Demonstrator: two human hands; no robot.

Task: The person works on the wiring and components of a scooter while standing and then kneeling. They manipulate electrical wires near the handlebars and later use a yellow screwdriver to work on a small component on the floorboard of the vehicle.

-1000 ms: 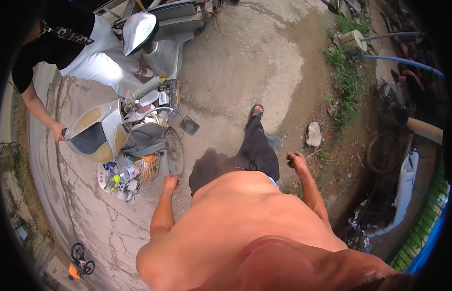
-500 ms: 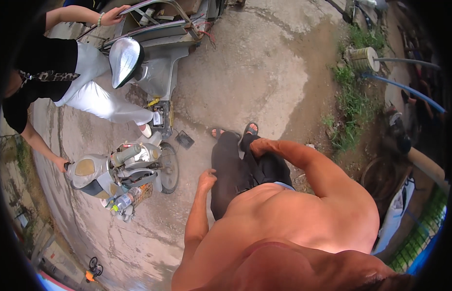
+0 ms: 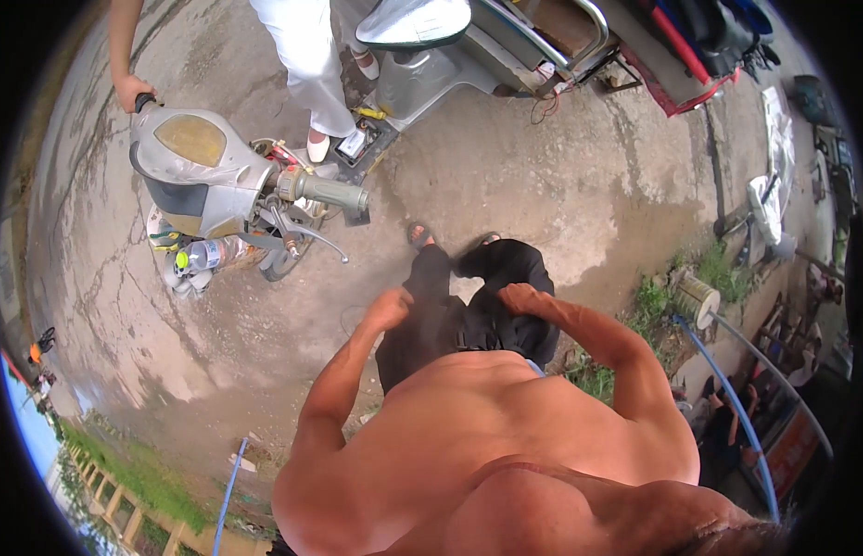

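Note:
My left hand [image 3: 392,307] is closed at the front of my left thigh, its fingers against the black trousers [image 3: 515,264]. Over the other thigh, my right hand [image 3: 523,298] is closed with the fabric gathered at its fingertips. Both elbows are bent outward. Dark sandals [image 3: 418,235] show on my feet. Ahead to the left stands a grey electric scooter [image 3: 195,153], its near handlebar grip [image 3: 334,194] close to me. A co-worker's hand [image 3: 135,91] holds the far grip.
The co-worker's white trousers [image 3: 306,69] show beside the scooter's footboard. A plastic bottle [image 3: 204,254] sits in the scooter's front basket. Behind the scooter is a metal-railed cargo bed [image 3: 594,32]. Right of me are a pale spool [image 3: 698,301], a blue hose [image 3: 728,398] and grass [image 3: 652,306].
My view has turned and come nearer the scooter, which now appears larger. My left hand has moved from beside the thigh to its front. My right hand stays at the trousers.

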